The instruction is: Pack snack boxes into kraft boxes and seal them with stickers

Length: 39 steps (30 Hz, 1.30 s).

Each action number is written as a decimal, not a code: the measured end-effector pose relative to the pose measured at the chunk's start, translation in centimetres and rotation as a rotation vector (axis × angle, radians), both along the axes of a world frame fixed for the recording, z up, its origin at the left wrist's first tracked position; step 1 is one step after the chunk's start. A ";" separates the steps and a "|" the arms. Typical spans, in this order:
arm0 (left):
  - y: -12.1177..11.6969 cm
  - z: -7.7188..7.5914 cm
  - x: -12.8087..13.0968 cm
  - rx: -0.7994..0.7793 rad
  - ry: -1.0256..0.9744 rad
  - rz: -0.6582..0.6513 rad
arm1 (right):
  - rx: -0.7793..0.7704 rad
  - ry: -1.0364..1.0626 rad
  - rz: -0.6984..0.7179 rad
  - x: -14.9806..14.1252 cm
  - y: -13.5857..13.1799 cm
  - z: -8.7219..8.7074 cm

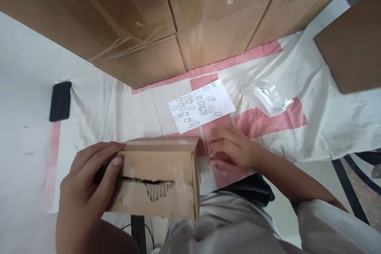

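Note:
A small brown cardboard box (160, 162) is tilted up in front of me, with tape on it and a torn patch showing corrugation beside a black marker line. My left hand (89, 182) grips its left end, thumb on the near face and fingers over the top. Just off the box's right end is my right hand (230, 149), its fingers curled together; whatever is in them, if anything, is too small to make out. Beyond the box lies a white sheet of paper (222, 95) with several small rounded rectangles drawn on it.
Large taped cardboard boxes (208, 20) stand along the back. Another brown carton (354, 47) is at the right. A white object with a clear plastic part (264, 97) rests on the white and pink cloth (139, 115). At the left lies a black phone (60, 101).

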<state>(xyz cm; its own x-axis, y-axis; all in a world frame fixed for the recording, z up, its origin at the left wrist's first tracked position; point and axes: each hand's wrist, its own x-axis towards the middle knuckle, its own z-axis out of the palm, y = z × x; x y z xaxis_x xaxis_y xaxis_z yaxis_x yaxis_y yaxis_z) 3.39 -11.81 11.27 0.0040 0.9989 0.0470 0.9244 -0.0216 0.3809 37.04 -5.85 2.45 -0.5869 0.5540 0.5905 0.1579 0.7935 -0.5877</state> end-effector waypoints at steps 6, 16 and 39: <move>0.5 -0.1 0.7 -0.007 -0.056 0.108 | 0.046 0.009 0.173 -1.4 -1.4 -1.7; 0.3 -0.2 0.7 0.005 -0.017 0.099 | -0.280 -0.018 0.212 -2.3 -1.3 -3.1; 0.5 -0.1 1.2 0.011 0.064 0.140 | -1.051 0.063 0.267 -2.8 0.7 -3.1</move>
